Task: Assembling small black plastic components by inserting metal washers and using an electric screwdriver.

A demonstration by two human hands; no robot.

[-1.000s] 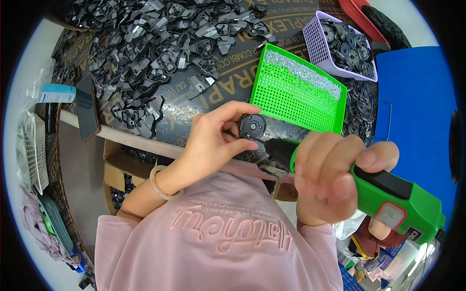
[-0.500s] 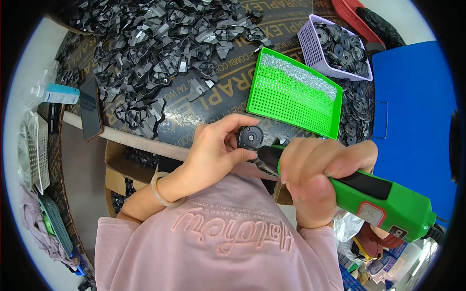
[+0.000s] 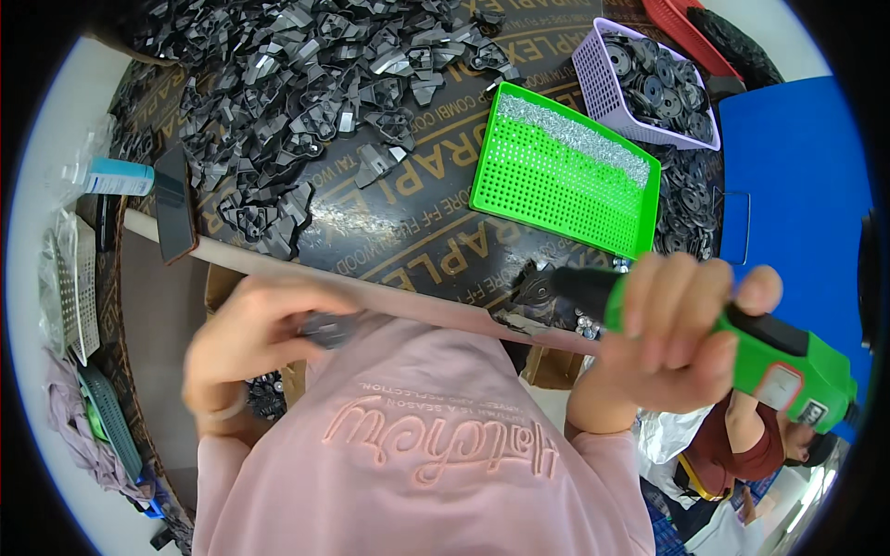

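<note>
Off the table's front edge, at the left, my left hand [image 3: 250, 338] is closed on a small black plastic part [image 3: 326, 329]; both are blurred by motion. My right hand [image 3: 672, 324] grips a green electric screwdriver [image 3: 816, 380] with a black nose, held up at the right and pointing left. Below its tip, a black piece with a round disc [image 3: 536, 289] lies at the table's edge, beside a few small shiny metal pieces [image 3: 586, 324]. A green perforated tray [image 3: 556, 204] holds a band of small silver screws [image 3: 575, 139] along its far side.
A heap of angular black plastic parts [image 3: 306, 83] covers the far left of the table. Black discs fill a lilac basket [image 3: 598, 79], with more discs [image 3: 686, 204] beside it. A phone [image 3: 174, 208] and a bottle [image 3: 116, 176] are left. Another person [image 3: 751, 435] is at lower right.
My left hand has moved left and toward me with the black part, away from the screwdriver. My right hand has lifted the screwdriver to the right. The disc piece at the edge now shows.
</note>
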